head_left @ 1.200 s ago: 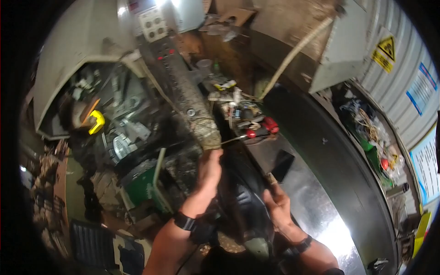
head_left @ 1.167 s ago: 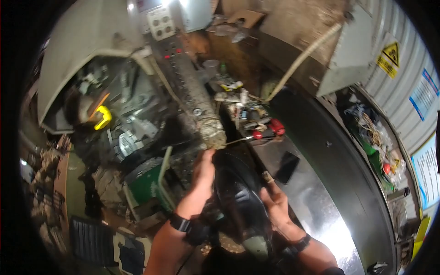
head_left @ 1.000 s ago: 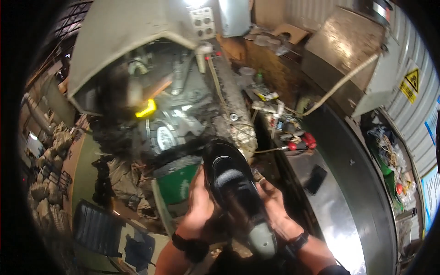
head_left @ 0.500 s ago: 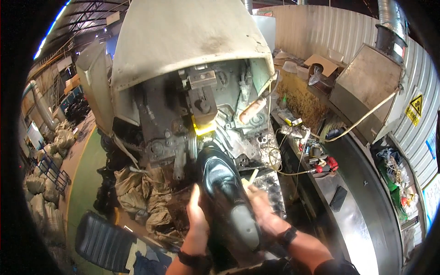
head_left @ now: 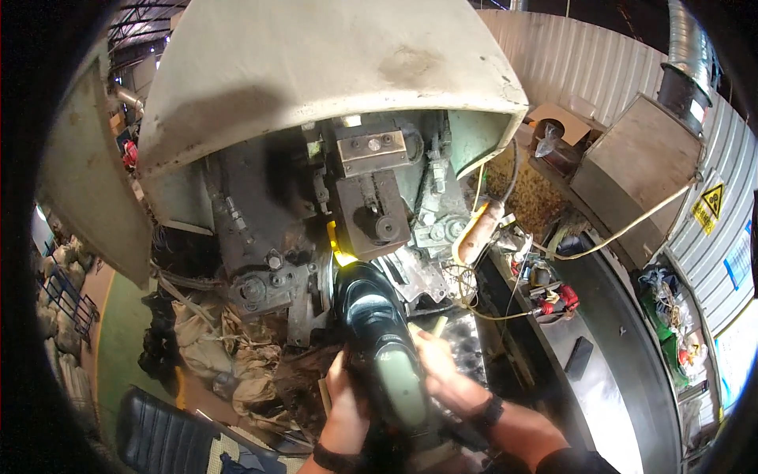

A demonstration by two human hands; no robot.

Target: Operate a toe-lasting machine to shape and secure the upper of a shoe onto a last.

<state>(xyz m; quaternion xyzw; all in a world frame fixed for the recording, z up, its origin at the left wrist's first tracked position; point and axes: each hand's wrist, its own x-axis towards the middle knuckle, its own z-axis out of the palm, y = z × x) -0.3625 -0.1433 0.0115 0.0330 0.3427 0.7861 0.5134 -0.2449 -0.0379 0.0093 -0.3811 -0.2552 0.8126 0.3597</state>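
A glossy black shoe [head_left: 365, 304] points toe-first into the machine [head_left: 371, 205], its toe just under the yellow-lit part [head_left: 341, 246]. A grey-green shoe last [head_left: 400, 387] fills its opening. My left hand [head_left: 345, 407] grips the shoe's left side near the heel, fingers partly hidden behind it. Along the other side, my right hand [head_left: 444, 367] is closed against the shoe, thumb toward the toe. A short pale-yellow stick [head_left: 439, 325] shows beside the right fingers; whether they touch it I cannot tell.
The machine's pale hood [head_left: 332, 71] overhangs the work. A lamp with a cable [head_left: 478, 233] hangs at its right. Further right, a conveyor belt [head_left: 624, 332] and a metal ledge carry a dark phone-like block [head_left: 579, 357] and a red tool [head_left: 562, 300]. Crumpled sacks [head_left: 237, 347] lie at left, near a black chair [head_left: 162, 434].
My view has moved closer to the machine and turned, so the hood looks larger. The shoe's toe sits nearer the yellow-lit part, and both hands stay on the shoe.
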